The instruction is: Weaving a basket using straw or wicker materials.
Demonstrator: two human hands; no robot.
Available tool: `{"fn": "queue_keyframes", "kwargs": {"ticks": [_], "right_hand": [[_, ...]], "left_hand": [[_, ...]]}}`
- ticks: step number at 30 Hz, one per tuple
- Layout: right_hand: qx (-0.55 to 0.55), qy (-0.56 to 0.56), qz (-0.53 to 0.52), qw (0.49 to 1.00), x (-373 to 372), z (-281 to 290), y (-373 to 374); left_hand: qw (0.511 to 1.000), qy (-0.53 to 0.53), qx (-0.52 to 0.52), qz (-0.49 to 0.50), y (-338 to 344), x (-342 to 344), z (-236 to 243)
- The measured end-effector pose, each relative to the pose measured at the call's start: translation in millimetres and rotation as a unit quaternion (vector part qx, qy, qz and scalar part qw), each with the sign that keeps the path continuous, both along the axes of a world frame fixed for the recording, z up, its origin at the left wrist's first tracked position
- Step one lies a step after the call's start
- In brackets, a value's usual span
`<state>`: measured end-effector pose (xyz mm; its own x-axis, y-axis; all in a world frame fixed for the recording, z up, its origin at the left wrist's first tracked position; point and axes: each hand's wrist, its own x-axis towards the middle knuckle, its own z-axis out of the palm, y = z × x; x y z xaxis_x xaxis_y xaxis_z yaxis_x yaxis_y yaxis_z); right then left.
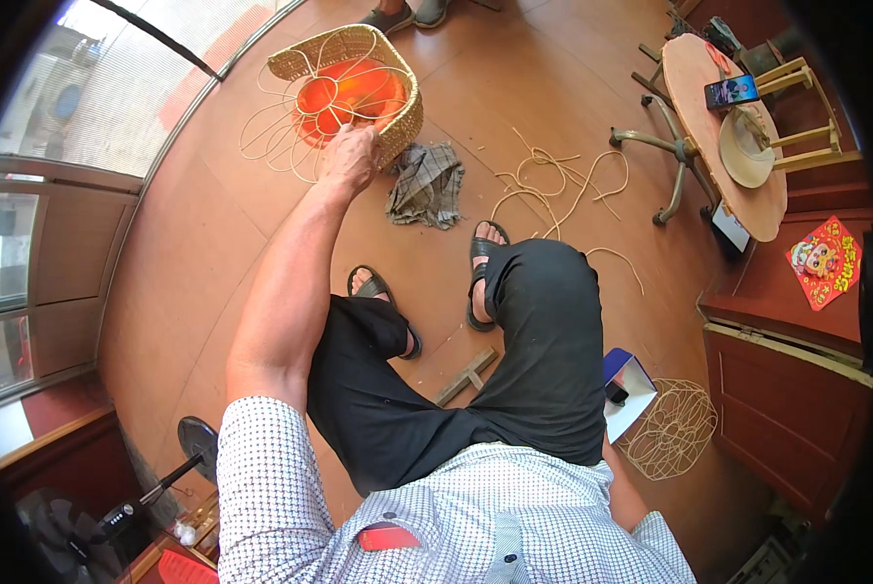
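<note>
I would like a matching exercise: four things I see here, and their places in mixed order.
1. Flower-shaped frame
2. Checked cloth
3. Black sandals
4. Orange bowl

A. on the person's feet
B. inside the woven basket
C. at the left hand
D. on the floor, beside the basket

Right pairs: 1-C, 2-D, 3-A, 4-B

Well back from the left fingers is a white short-sleeved shirt with a fine dark dotted pattern, a pale grey placket, dark buttons and a chest pocket showing red. Nearer the fingers come plain black trousers, then black open-toed strap sandals.
</note>
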<state>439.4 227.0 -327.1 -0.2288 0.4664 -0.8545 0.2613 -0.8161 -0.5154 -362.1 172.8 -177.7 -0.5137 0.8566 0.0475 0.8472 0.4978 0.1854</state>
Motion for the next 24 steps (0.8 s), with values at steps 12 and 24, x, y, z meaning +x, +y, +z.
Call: {"fn": "queue_keyframes", "kwargs": {"ticks": [12, 24], "right_hand": [[0.276, -0.122, 0.300, 0.905, -56, 39, 3], [0.148, -0.182, 0.255, 0.938, -71, 24, -24]], "left_hand": [[0.997, -0.047, 0.056, 0.015, -7, -25, -25], [1.000, -0.021, -0.003, -0.010, -35, -54, -24]]}}
